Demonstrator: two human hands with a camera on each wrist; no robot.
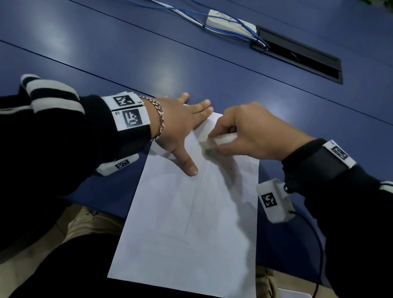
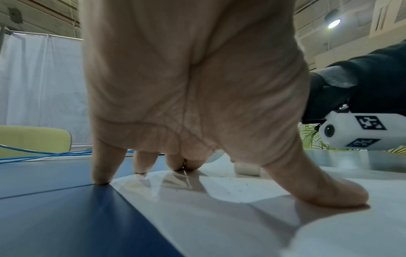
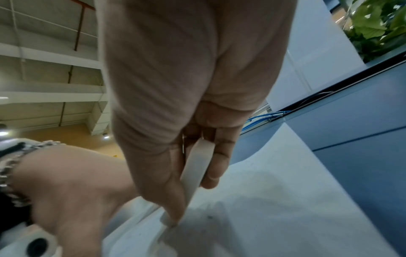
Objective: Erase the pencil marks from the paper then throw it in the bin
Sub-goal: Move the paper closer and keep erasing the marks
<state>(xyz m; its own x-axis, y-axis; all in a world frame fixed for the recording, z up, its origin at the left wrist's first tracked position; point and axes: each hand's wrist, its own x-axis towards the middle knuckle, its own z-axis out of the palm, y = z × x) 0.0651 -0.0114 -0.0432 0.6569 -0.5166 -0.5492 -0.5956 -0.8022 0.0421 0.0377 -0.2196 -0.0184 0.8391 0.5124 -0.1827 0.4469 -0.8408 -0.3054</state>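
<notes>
Head view shows the paper (image 1: 192, 213) at lower center, overhanging the table (image 1: 105, 37) edge. Left hand (image 1: 180, 130) presses flat with spread fingers; right hand (image 1: 250, 132) pinches the eraser (image 1: 217, 140) onto it. Hard rubbing near the top could crease or tear the sheet.

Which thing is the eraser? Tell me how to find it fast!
Find the big blue table, then the white paper hanging over its near edge. At the paper's far end the right hand pinches the eraser against the sheet. It is a small white block, thicker than the flat paper, the only thing held in fingers.
</notes>
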